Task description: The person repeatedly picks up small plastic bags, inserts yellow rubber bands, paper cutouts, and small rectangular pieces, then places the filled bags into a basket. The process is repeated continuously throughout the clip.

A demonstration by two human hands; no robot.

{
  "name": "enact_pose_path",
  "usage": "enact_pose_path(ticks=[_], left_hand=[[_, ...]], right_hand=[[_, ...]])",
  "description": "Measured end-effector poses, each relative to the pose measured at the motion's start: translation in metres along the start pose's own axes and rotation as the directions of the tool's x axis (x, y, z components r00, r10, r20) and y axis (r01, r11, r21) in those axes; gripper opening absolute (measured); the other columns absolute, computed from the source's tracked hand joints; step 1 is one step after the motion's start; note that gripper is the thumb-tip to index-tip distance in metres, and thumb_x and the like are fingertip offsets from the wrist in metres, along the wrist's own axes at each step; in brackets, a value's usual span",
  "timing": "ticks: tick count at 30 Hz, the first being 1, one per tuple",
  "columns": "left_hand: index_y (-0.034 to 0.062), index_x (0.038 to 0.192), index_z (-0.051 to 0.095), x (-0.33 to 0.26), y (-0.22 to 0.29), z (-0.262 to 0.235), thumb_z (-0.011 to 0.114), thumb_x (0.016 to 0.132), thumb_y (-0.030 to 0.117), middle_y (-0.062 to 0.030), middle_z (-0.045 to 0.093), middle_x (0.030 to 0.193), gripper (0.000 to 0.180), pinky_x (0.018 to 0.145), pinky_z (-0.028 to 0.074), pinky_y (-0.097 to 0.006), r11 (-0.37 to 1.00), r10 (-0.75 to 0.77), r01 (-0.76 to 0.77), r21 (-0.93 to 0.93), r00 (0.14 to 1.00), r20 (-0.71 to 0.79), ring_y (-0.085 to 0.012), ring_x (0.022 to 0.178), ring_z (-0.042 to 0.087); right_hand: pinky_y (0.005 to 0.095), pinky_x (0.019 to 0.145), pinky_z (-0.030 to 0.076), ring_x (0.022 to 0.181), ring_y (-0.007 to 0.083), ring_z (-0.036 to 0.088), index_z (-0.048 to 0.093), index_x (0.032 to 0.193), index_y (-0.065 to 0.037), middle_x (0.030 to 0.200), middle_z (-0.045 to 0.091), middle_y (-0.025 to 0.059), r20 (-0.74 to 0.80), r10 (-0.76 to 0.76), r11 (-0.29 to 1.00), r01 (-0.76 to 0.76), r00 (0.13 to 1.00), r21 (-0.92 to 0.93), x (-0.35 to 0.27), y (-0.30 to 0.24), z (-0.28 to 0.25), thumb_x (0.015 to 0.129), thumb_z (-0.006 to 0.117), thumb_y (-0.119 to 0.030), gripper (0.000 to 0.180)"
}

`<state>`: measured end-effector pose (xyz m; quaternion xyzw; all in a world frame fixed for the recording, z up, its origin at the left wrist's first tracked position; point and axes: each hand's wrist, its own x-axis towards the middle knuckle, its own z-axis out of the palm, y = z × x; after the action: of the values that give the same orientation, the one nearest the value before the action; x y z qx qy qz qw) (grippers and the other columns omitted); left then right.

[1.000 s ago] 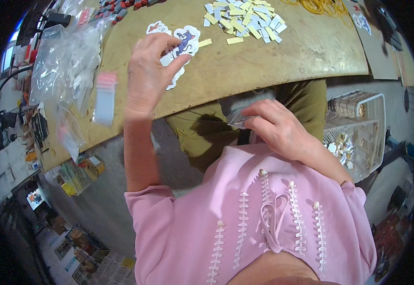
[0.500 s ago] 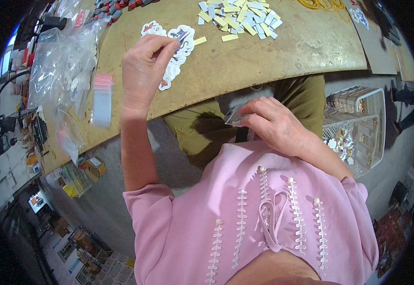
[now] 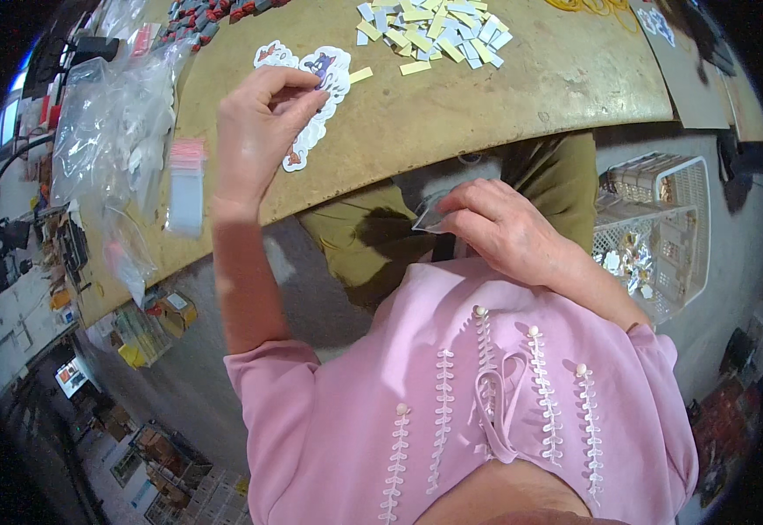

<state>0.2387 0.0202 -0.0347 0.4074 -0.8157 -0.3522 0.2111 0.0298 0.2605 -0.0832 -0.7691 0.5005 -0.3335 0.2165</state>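
Both hands are in view, the right hand (image 3: 511, 226) nearer the body and the left hand (image 3: 255, 131) farther out. Just beyond the pink top (image 3: 355, 402), over the lap, the right hand pinches a small clear plastic bag (image 3: 427, 219) between thumb and fingers, its free corner pointing left. Which end of it opens cannot be told.

Ahead and to the left, past the edge of the surface (image 3: 451, 114), lie printed paper cutouts (image 3: 311, 131) with white borders, partly overlapping. From the right hand they are farther out and to the left; the left hand is much the nearer, with its fingertips right over them. The group's long axis slants from the far right down to the near left. The left thumb and forefinger are close together at the cat-shaped print, a narrow gap showing; whether they grip a cutout cannot be told.

Left of that hand are flat bags with pink tops (image 3: 186, 192) and a large clear bag (image 3: 93, 131). Farther out, one pale yellow strip (image 3: 360, 75) lies just beside the cutouts, and beyond it spreads a heap of yellow and whitish strips (image 3: 438, 31). Grey-and-red pieces (image 3: 199, 19) and yellow loops (image 3: 587, 5) sit at the far side.

Against the picture a second ago, the left thumb and forefinger have drawn closer together, while the right hand's pinch on the bag is much the same.
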Motion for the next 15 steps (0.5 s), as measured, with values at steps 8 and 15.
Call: enact_pose_path(ticks=[8, 15], left_hand=[[0.0013, 0.105, 0.077, 0.002, 0.005, 0.000, 0.073, 0.094, 0.007, -0.0117, 0.076, 0.098, 0.013, 0.074, 0.058, -0.035, 0.984, 0.097, -0.092, 0.149, 0.995, -0.026, -0.0216, 0.083, 0.075], [0.0074, 0.105, 0.072, -0.007, -0.016, 0.026, 0.068, 0.096, 0.008, -0.0125, 0.073, 0.101, 0.009, 0.081, 0.056, -0.046, 0.834, 0.408, -0.270, 0.481, 0.889, -0.208, -0.0361, 0.091, 0.069]], right_hand=[[0.0403, 0.092, 0.053, 0.107, 0.0290, 0.066, 0.068, 0.105, -0.004, 0.116, 0.068, 0.0097, -0.014, 0.003, 1.000, -0.003, 1.000, -0.002, -0.001, 0.001, 0.001, 0.086, 0.068, -0.009, 0.019], [0.0411, 0.091, 0.053, 0.106, 0.0300, 0.065, 0.067, 0.106, -0.004, 0.114, 0.066, 0.0099, -0.044, 0.008, 1.000, -0.008, 0.999, 0.009, -0.001, 0.003, -0.002, 0.084, 0.069, -0.009, 0.022]])
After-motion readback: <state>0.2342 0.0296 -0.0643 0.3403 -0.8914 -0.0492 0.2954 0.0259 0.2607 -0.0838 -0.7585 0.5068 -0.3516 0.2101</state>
